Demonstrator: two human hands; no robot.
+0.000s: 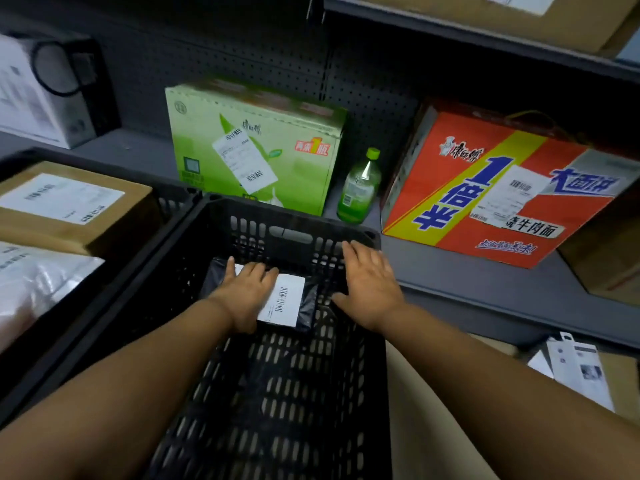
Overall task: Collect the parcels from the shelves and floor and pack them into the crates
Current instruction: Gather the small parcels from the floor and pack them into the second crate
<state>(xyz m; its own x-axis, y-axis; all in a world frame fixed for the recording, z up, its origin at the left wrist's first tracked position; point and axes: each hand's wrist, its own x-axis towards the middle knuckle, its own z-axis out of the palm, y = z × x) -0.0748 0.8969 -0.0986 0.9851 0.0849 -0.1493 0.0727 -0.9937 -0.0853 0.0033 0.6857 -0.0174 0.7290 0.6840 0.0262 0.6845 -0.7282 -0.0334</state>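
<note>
Risk, parcel: we judge the black poly parcel [304, 299] could end up bunched against the far wall of the black crate [349, 375] rather than flat; a soft bag pressed from one side tends to fold, and its white label [282, 301] would then crease or hide.
Risk, space: the parcel lies at the crate's far end, near the middle of that wall; if we leave it askew, the bigger boxes still on the shelf [460, 275] will seat badly on top of it.
Risk, reach: the green bottle [360, 188] stands on the shelf just beyond the crate's far right corner, between the green carton [256, 147] and the red carton [485, 192]; a careless lift of our right arm toward either carton could knock it over.
Left hand [247, 292]: palm down on the parcel, fingers extended and together, pressing its label; nothing gripped.
Right hand [369, 285]: fingers straight and slightly spread, palm down near the crate's right wall beside the parcel; it holds nothing; whether it touches the wall or the parcel's edge we cannot tell.
Arms: both forearms reach forward and down into the crate from the near edge.
Neighbour crate [145, 251]: to the left, already holding a brown box [69, 206] and a pale bagged parcel [41, 282].
</note>
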